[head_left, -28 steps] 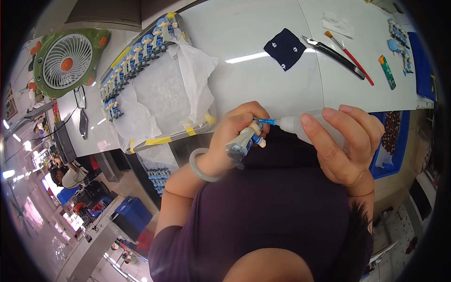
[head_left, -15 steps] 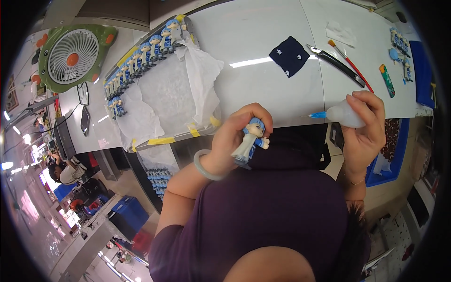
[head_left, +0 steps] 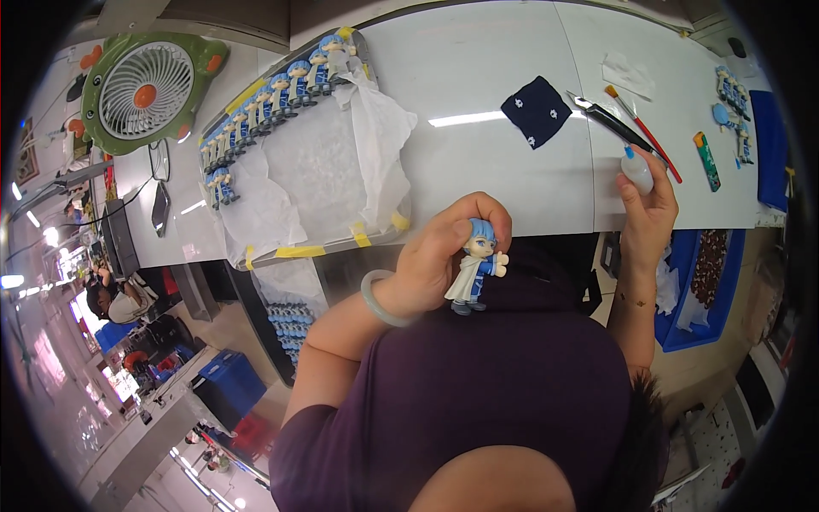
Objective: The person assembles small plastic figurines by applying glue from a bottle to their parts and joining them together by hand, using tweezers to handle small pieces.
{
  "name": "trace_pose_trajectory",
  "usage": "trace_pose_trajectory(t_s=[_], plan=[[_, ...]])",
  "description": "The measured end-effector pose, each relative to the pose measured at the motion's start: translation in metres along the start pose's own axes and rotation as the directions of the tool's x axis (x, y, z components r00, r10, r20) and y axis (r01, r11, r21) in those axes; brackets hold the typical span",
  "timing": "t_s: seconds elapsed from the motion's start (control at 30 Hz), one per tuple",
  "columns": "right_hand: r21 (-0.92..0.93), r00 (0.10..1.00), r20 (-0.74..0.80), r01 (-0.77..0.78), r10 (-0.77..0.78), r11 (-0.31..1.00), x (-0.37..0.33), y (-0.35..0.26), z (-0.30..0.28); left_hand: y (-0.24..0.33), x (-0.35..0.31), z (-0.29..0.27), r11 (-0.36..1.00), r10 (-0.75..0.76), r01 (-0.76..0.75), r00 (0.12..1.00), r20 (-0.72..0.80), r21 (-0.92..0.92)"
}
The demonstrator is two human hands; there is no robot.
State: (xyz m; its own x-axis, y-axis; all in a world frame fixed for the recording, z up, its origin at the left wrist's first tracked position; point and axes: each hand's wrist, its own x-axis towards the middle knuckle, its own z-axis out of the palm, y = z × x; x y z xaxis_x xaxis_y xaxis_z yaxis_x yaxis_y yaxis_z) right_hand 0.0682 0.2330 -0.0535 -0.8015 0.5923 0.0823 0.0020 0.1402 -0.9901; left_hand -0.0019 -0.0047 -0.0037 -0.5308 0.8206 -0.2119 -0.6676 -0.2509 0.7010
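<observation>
My left hand point(head_left: 435, 256) is closed round a small figurine point(head_left: 475, 266) with blue hair, a pale cape and blue clothes. Its face and front are turned up toward me, and its dark shoes point down. My right hand point(head_left: 650, 200) grips a small white squeeze bottle point(head_left: 636, 173) with a blue nozzle above the table's near edge. The nozzle points up and away from me. To the left, a tray point(head_left: 320, 251) lined with white paper and edged with yellow tape carries a row of similar figurines point(head_left: 277, 94).
On the table point(head_left: 478, 51) lie a dark blue cloth point(head_left: 537, 112), a black cutter knife point(head_left: 616, 120), a red-handled brush point(head_left: 648, 136), a green lighter point(head_left: 707, 162) and white tissue point(head_left: 627, 75). More figurines point(head_left: 732, 111) stand far right. A green fan point(head_left: 145, 94) is at left, a blue bin point(head_left: 717, 320) lower right.
My right hand has swung the bottle's nozzle from pointing left to pointing upward. My left hand has turned the figurine from tilted sideways to upright, facing me.
</observation>
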Motion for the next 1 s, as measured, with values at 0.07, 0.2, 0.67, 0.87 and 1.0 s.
trace_pose_trajectory(t_s=[0.07, 0.2, 0.67, 0.87, 1.0], plan=[[0.016, 1.0, 0.006, 0.0, 0.0, 1.0, 0.001, 0.003, 0.001, 0.0, -0.001, -0.001, 0.999, 0.011, -0.01, 1.0, 0.01, -0.035], [-0.054, 0.999, 0.033, -0.022, 0.024, 0.998, 0.002, 0.003, 0.003, 0.004, -0.006, -0.004, 0.997, 0.051, -0.052, 0.998, -0.023, -0.064], [-0.124, 0.998, 0.017, 0.058, -0.056, 0.991, -0.002, 0.019, -0.005, 0.143, -0.096, -0.172, 0.607, 0.473, 0.306, 0.603, -0.643, 0.733], [-0.113, 0.999, -0.012, 0.039, -0.04, 0.993, -0.002, 0.019, -0.003, 0.132, -0.078, -0.136, 0.806, 0.425, 0.041, 0.654, -0.626, 0.59], [-0.1, 0.999, -0.027, 0.04, -0.043, 0.994, -0.003, 0.02, -0.001, 0.109, -0.064, -0.075, 0.923, 0.384, -0.334, 0.828, -0.409, 0.189]])
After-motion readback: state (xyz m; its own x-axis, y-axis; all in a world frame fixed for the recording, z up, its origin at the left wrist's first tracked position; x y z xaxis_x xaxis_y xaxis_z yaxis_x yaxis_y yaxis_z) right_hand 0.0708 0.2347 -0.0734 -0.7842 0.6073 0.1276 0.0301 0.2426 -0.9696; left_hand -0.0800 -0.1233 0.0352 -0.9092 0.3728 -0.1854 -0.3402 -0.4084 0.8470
